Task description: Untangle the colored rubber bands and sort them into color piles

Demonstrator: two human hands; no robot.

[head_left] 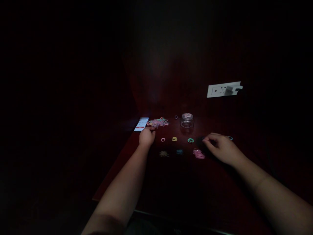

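My left hand point(147, 137) reaches to the near left edge of a mixed heap of small coloured hair ties point(160, 122). Its thumb stands apart from the fingers, whose tips are partly hidden. My right hand point(222, 148) is closed in a pinch low over the table, beside a dark patch that I cannot make out; anything between its fingertips is too small to name. Nearby lie pink hair ties point(199, 154) and green hair ties point(190, 140). Farther left are yellow hair ties point(174, 139), a pale pink one point(163, 139), blue ones point(179, 151) and tan ones point(163, 153).
A clear lidded jar point(187, 122) stands at the back of the dark red table point(171, 182), near a single purple hair tie point(176, 117). A lit phone point(141, 124) lies at the left edge. On the wall is a socket plate point(223, 89) with a plug.
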